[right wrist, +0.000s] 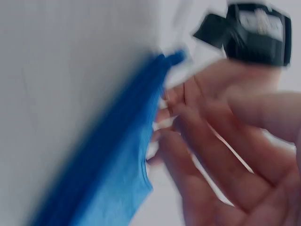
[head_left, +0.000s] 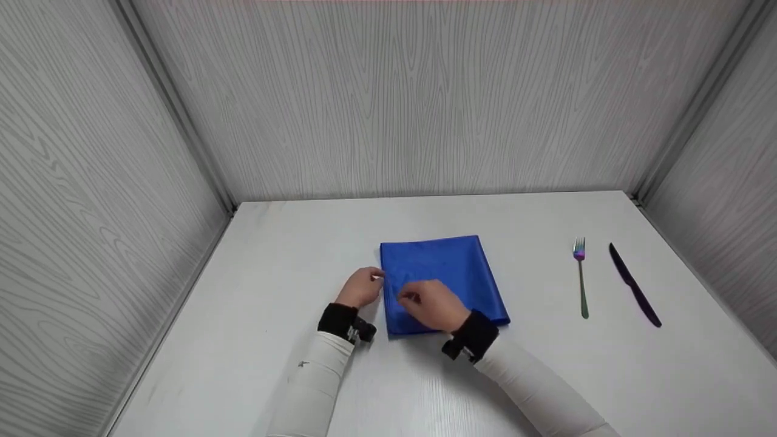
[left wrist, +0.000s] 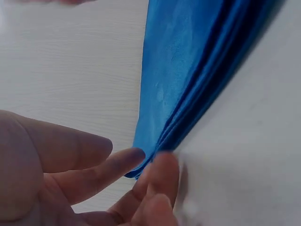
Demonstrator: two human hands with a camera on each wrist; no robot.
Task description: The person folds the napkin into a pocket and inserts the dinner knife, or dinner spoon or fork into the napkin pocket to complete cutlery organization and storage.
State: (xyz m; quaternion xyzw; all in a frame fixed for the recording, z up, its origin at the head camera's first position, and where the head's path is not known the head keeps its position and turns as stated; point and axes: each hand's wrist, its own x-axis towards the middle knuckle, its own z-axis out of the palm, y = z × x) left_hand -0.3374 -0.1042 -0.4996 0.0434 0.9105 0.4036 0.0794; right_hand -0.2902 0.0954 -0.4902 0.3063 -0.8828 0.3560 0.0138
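A folded blue cloth (head_left: 440, 261) with a satiny sheen lies flat on the white table, and its stacked layers (left wrist: 207, 84) show along one side in the left wrist view. At its left edge is my left hand (head_left: 361, 286), its fingertips touching the edge or right beside it. In the left wrist view, loosely extended fingers (left wrist: 99, 176) meet the end of the layered edge. My right hand (head_left: 434, 303) hovers over the lower part of the cloth with loosely bent fingers and holds nothing. The right wrist view is blurred, with fingers (right wrist: 221, 155) beside the cloth.
To the right on the table (head_left: 273, 255) lie an iridescent fork (head_left: 581, 276) and a dark purple knife (head_left: 634, 284), roughly side by side. Grey wood-grain panels (head_left: 413, 103) enclose the table at the back and both sides.
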